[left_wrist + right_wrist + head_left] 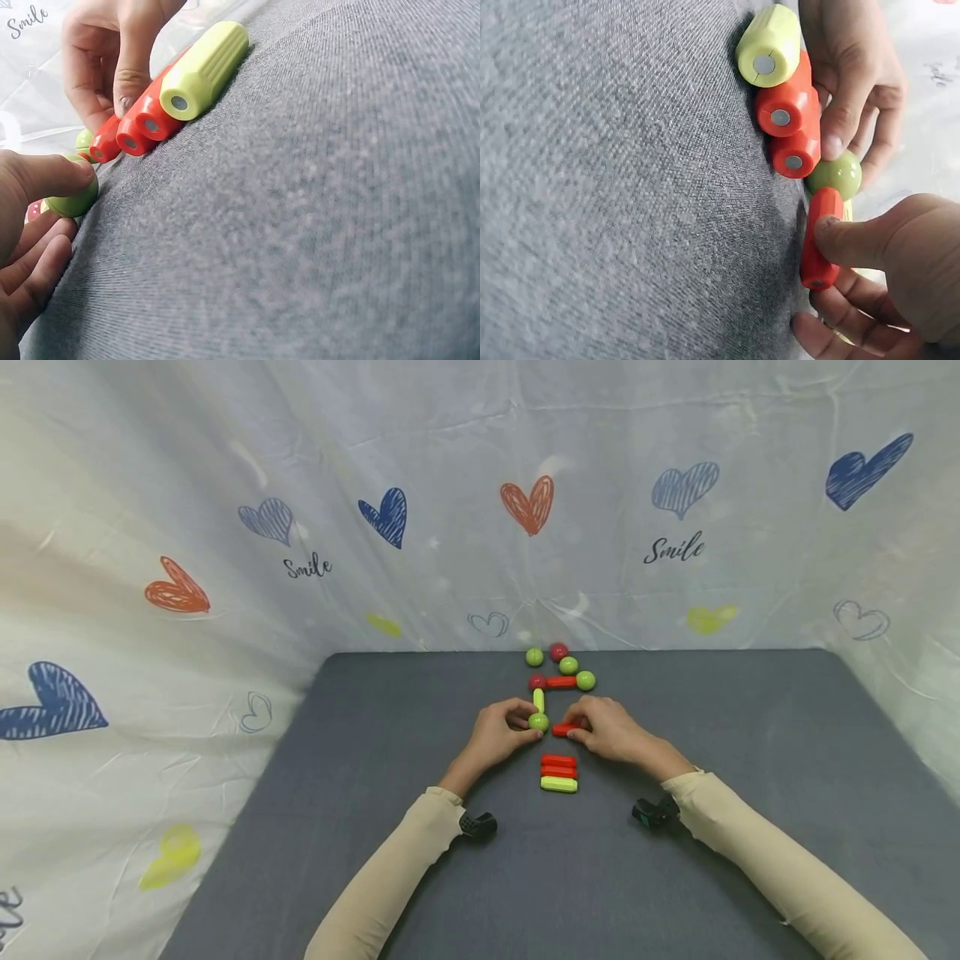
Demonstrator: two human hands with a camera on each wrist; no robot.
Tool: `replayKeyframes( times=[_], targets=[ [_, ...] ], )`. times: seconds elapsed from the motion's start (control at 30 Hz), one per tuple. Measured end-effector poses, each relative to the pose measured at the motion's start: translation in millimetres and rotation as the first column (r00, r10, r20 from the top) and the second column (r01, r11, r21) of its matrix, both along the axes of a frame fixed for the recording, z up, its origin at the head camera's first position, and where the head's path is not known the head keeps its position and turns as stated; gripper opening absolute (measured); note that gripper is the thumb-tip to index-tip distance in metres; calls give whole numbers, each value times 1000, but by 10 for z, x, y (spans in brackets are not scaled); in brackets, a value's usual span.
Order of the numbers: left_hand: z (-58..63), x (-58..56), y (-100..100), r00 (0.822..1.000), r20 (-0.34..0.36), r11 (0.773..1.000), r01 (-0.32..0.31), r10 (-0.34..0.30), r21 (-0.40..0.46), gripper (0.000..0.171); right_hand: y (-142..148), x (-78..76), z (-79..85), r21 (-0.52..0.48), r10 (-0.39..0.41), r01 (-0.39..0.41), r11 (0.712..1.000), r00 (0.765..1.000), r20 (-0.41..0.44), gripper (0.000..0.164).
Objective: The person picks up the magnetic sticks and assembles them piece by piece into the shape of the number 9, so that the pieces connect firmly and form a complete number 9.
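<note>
My left hand [504,731] pinches a green ball [538,722] at the near end of a yellow-green magnetic rod [538,700]. That rod runs back to a dark red ball [537,682], from which a red rod [561,682] extends right to another green ball [586,680]. Between thumb and fingers my right hand [611,729] holds a separate red magnetic rod [822,240]. In the right wrist view its far end lies close to the pinched green ball [836,175]; whether they touch, I cannot tell.
Nearer me, two red rods [558,767] and a yellow-green rod [558,785] lie side by side. Loose balls sit at the back: a green one [534,657], a red one [558,651] and another green one [568,666]. A heart-printed curtain [450,593] borders the grey table [525,885].
</note>
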State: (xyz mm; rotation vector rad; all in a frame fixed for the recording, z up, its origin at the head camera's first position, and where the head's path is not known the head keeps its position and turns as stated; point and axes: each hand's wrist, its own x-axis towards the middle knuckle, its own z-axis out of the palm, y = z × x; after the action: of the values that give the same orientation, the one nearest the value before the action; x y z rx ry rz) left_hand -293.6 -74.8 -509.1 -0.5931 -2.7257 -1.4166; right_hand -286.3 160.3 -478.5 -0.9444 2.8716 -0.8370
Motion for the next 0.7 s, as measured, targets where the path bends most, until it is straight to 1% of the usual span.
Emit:
replayKeyframes(
  times=[0.1,0.27,0.7],
  targets=[
    [2,2,-1,1000,-4,1000,-2,2,-11,33,-23,-13,-6,-2,-18,18,1000,999,-28,14],
    [10,22,-4,1000,2,1000,-4,4,-11,33,-60,-28,-22,-14,-38,37,999,998,-42,12],
    [19,10,-14,1000,14,1000,-3,3,-11,34,-68,-44,-79,-45,-47,42,998,994,-102,14]
  ],
)
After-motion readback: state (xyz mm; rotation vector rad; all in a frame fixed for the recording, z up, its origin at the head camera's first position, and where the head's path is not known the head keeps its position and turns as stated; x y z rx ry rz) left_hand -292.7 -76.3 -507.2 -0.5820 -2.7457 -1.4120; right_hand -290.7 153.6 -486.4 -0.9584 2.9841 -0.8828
